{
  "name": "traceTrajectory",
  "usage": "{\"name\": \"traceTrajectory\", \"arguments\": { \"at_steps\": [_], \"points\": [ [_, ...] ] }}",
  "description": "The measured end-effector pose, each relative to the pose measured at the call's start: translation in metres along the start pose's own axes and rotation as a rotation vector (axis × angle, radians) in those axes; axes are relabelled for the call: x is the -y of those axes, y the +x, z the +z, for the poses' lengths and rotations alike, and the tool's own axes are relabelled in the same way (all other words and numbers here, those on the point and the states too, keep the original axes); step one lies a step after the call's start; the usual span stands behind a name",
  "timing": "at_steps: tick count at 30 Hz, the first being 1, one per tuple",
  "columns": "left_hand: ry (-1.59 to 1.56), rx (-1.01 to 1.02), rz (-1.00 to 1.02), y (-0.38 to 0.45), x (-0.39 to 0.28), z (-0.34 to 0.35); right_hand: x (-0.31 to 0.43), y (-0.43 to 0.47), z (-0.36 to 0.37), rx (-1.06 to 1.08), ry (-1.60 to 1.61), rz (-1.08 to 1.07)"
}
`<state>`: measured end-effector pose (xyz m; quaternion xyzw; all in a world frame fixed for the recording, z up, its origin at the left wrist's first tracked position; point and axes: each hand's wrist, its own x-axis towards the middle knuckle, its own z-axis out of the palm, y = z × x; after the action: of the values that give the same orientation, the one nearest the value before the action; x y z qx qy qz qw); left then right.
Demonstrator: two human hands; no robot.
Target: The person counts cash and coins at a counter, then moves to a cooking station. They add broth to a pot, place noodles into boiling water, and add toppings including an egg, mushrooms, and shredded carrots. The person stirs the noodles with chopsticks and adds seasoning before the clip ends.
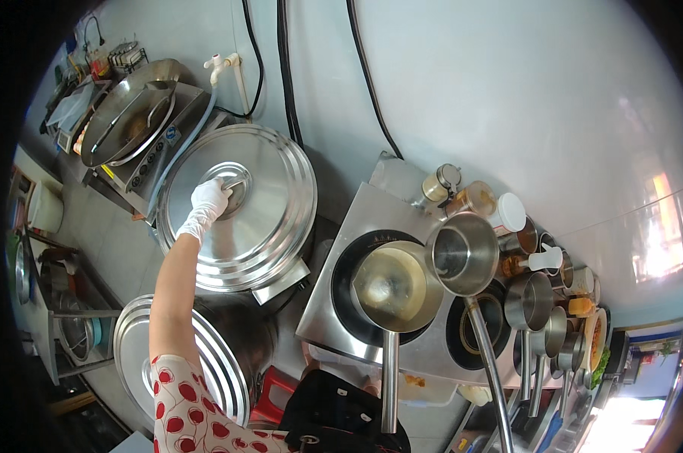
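My left hand [210, 195], in a white glove, grips the metal handle [236, 184] at the centre of a large round stainless-steel lid [267, 170]. The lid lies over a big pot whose inside is hidden. My right hand is out of view. Before me on the right, a steel saucepan [392, 283] holding pale cloudy liquid sits on a black round cooking plate [344, 283]. A long-handled steel dipper [460, 255] appears above the cooker beside it, its handle running past the bottom edge of the picture. Whether anything holds that handle cannot be seen.
Below my forearm stands a second large lidded pot [239, 328], near a red plastic stool [273, 390]. A wok [132, 122] with a ladle rests on a cooker at upper left. A hose [185, 147] runs from the wall tap [219, 65]. Jars [474, 198] and small saucepans [528, 300] crowd the right.
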<state>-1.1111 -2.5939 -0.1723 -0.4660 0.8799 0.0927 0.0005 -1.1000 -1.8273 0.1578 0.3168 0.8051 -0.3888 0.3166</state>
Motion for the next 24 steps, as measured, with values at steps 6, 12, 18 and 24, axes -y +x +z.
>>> {"name": "traceTrajectory", "arguments": {
  "at_steps": [6,12,18,24],
  "points": [
    [-0.251,-0.103,-0.003,-0.005,0.005,-0.038,0.022,0.018,0.012,0.219,0.036,-0.106],
    [-0.877,-0.427,0.108,0.002,0.071,-0.095,0.115,0.045,0.087,0.441,-0.179,-0.235],
    [-1.404,-0.412,0.084,-0.027,0.091,-0.141,0.235,0.063,0.223,0.931,-0.587,-0.464],
    [-1.830,-0.403,-0.197,-0.040,0.140,-0.090,0.279,0.104,0.412,0.412,-1.578,-1.430]
  ]
}}
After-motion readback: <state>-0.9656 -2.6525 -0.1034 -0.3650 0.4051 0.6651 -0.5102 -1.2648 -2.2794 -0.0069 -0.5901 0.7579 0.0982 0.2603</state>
